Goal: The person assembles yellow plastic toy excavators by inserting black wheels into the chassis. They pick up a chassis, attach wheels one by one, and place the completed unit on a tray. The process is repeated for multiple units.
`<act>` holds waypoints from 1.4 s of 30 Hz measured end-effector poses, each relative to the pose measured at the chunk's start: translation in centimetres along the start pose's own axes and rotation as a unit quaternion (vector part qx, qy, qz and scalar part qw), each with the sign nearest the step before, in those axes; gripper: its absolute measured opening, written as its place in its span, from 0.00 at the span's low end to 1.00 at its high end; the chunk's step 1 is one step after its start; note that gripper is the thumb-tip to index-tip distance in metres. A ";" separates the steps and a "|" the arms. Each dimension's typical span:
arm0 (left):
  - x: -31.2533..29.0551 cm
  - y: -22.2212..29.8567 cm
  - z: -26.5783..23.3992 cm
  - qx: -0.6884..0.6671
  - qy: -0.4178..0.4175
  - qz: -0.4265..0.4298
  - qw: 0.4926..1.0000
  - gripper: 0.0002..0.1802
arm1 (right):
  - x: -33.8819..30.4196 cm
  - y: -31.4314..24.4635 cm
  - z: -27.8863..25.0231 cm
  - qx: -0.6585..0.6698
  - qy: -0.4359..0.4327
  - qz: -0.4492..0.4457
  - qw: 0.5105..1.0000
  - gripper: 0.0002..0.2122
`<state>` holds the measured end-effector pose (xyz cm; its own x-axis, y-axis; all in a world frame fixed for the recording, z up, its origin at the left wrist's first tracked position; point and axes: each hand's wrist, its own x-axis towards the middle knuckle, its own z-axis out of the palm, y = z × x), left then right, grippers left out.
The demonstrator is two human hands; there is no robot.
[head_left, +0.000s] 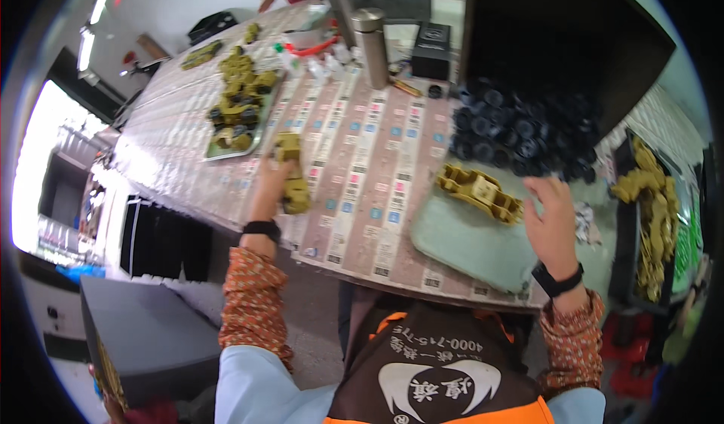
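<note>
Olive part (295,196) in your left hand (269,188), left of the near tray (467,239); your right hand (552,216), grip unclear, partly hides it; black discs (520,130) beyond.

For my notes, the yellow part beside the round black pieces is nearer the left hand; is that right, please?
Not quite: the head view shows the yellow part beside the round black pieces nearer the right hand, not the left.
</note>
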<state>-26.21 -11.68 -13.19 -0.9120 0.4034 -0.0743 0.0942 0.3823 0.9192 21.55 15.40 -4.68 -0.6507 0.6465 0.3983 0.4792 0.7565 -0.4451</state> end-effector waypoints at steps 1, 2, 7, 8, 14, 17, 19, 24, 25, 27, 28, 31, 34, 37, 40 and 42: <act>1.0 -0.7 -0.5 -0.030 0.003 -0.006 1.000 0.39 | 0.0 0.1 0.4 -0.020 -0.004 -0.006 1.000 0.18; 1.9 -0.7 -0.9 -0.058 0.010 -0.010 0.998 0.38 | 0.1 0.2 0.8 -0.036 -0.006 -0.013 0.999 0.20; 3.4 0.0 -2.3 -0.007 -0.031 -0.060 0.998 0.36 | -0.2 0.7 2.8 -0.021 -0.069 -0.048 0.996 0.31; 4.1 -0.7 -2.8 0.007 -0.014 -0.032 0.999 0.37 | -0.1 0.7 3.0 -0.022 -0.086 -0.050 0.995 0.33; 3.3 0.5 -2.9 0.265 0.094 0.067 0.957 0.42 | -0.1 1.0 4.9 0.024 -0.115 -0.018 0.993 0.34; -0.6 4.8 -1.6 0.399 0.184 0.084 0.895 0.37 | 0.2 0.3 3.6 0.070 -0.091 -0.067 0.991 0.33; -2.5 7.2 0.0 0.342 0.187 0.254 0.885 0.31 | 0.5 -1.0 1.8 0.084 -0.090 -0.127 0.984 0.34; -12.4 15.2 7.6 -0.056 -0.380 0.192 0.903 0.25 | 0.7 -5.1 -0.5 0.083 -0.122 -0.280 0.949 0.35; -14.3 16.1 9.0 -0.076 -0.434 0.177 0.880 0.28 | 0.8 -5.6 -0.8 0.113 -0.141 -0.274 0.945 0.34; -16.3 16.4 10.5 -0.106 -0.499 0.173 0.842 0.36 | 0.5 -6.2 -1.5 0.210 -0.191 -0.170 0.944 0.33; -16.7 16.0 10.9 -0.116 -0.511 0.181 0.832 0.39 | 0.2 -6.2 -1.7 0.256 -0.214 -0.114 0.936 0.33; -18.1 15.3 11.1 -0.323 -0.490 0.081 0.806 0.46 | -1.1 -4.7 -0.5 0.509 -0.255 0.102 0.816 0.26; -19.9 13.4 12.2 -0.460 -0.452 -0.036 0.763 0.49 | -3.2 -4.3 1.4 0.706 -0.276 0.257 0.599 0.19; -22.2 12.8 13.8 -0.472 -0.433 -0.132 0.757 0.42 | -4.2 -5.8 2.7 0.743 -0.359 0.305 0.475 0.19; -22.5 11.2 14.5 -0.496 -0.415 -0.194 0.737 0.36 | -3.5 -6.9 2.1 0.679 -0.423 0.279 0.531 0.19; -21.9 10.9 14.0 -0.465 -0.368 -0.187 0.783 0.30 | -0.7 -4.1 2.5 0.467 -0.454 0.137 0.746 0.18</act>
<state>0.36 -4.71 -6.99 -0.2979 0.9085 -0.2931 -0.7676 -0.0454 0.6393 18.53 11.57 -5.16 -0.9376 0.1100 -0.3299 0.3243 -0.0656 -0.9437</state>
